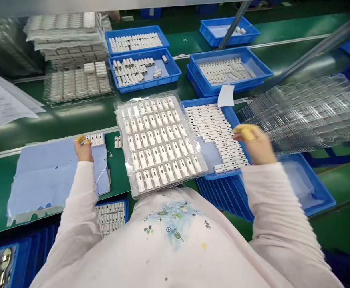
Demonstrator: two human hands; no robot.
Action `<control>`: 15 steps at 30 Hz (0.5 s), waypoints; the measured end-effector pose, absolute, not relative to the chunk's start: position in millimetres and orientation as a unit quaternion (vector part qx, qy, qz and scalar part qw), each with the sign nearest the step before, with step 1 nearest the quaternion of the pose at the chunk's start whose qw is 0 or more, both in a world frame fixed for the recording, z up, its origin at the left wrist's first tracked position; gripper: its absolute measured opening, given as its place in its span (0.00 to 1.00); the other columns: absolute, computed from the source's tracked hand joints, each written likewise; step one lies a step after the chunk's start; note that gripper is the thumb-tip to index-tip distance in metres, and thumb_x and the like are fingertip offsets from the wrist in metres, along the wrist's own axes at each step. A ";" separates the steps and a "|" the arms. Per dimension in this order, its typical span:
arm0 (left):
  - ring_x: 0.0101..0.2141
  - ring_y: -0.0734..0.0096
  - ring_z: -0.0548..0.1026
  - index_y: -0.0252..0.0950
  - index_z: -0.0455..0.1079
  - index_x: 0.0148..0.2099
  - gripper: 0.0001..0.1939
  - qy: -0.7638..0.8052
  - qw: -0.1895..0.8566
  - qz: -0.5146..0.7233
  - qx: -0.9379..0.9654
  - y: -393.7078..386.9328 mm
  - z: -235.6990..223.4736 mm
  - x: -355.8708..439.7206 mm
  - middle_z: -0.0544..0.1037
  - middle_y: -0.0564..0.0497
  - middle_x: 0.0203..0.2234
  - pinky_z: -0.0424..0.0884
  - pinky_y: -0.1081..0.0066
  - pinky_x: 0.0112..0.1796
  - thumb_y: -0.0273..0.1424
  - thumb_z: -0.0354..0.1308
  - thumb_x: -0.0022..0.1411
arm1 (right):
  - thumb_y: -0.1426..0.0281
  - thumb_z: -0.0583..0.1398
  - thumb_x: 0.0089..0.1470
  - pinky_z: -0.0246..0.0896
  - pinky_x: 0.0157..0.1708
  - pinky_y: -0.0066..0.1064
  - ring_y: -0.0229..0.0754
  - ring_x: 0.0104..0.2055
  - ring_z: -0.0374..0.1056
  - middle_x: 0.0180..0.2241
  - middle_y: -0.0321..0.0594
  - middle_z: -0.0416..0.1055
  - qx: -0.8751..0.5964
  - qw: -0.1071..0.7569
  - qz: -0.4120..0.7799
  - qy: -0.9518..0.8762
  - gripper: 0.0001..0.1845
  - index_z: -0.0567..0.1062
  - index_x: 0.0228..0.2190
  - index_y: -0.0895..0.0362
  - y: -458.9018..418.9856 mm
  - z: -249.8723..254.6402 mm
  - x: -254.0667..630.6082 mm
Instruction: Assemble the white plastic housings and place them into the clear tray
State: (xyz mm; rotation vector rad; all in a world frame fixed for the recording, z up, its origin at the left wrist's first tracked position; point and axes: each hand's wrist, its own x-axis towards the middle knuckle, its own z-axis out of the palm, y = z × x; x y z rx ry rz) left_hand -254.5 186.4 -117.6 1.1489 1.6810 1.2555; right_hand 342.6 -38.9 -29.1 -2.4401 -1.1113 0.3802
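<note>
My left hand (83, 149) rests on a pale blue cloth (49, 176), its yellow-capped fingertips pinched at a small row of white parts (97, 139). My right hand (254, 143) hovers over a blue tray (229, 116) of white parts laid in rows; it is motion-blurred and curled, with yellow finger cots, and I cannot see anything in it. Between my hands lies a clear blister tray (159, 142) filled with several rows of white parts.
Several blue bins (143, 68) with white parts stand across the green belt (81, 118). Stacked filled blister trays (69, 44) sit at back left, empty clear trays (313, 108) at right. Papers (1, 100) lie far left. More blue bins (111, 216) sit near my body.
</note>
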 end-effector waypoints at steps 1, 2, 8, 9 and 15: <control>0.52 0.60 0.78 0.37 0.70 0.62 0.21 0.658 0.361 0.501 0.431 177.0 -117.1 -249.3 0.76 0.43 0.58 0.79 0.52 0.55 0.40 0.62 0.73 | 0.63 0.54 0.76 0.72 0.58 0.41 0.42 0.55 0.76 0.56 0.49 0.78 -0.899 0.150 0.165 -0.377 0.17 0.77 0.58 0.54 -45.0 -44.9 348.8; 0.48 0.64 0.79 0.37 0.71 0.60 0.19 0.660 0.360 0.508 0.420 166.1 -116.3 -243.0 0.77 0.46 0.56 0.78 0.54 0.55 0.37 0.62 0.72 | 0.63 0.58 0.74 0.73 0.58 0.43 0.44 0.55 0.76 0.55 0.49 0.78 -0.912 0.096 0.187 -0.352 0.16 0.77 0.56 0.56 -50.5 -63.3 352.7; 0.37 0.72 0.79 0.40 0.73 0.50 0.15 0.604 0.415 0.490 0.471 95.3 -105.7 -184.0 0.80 0.50 0.47 0.79 0.62 0.50 0.35 0.64 0.60 | 0.60 0.65 0.68 0.74 0.59 0.51 0.50 0.59 0.74 0.60 0.48 0.74 -0.935 -0.086 0.235 -0.253 0.20 0.77 0.57 0.56 -79.1 -166.8 353.1; 0.37 0.71 0.79 0.40 0.73 0.50 0.17 0.596 0.424 0.481 0.483 86.0 -104.1 -172.8 0.81 0.49 0.47 0.79 0.62 0.49 0.37 0.65 0.59 | 0.60 0.65 0.68 0.74 0.60 0.51 0.50 0.60 0.73 0.61 0.48 0.74 -0.936 -0.103 0.232 -0.246 0.21 0.77 0.57 0.56 -81.5 -177.5 352.1; 0.38 0.68 0.81 0.42 0.74 0.52 0.20 0.570 0.453 0.436 0.529 46.2 -108.7 -115.6 0.82 0.48 0.47 0.79 0.60 0.49 0.43 0.63 0.61 | 0.59 0.65 0.69 0.71 0.62 0.54 0.53 0.63 0.71 0.64 0.50 0.71 -0.947 -0.137 0.185 -0.223 0.24 0.75 0.60 0.56 -81.4 -215.3 347.2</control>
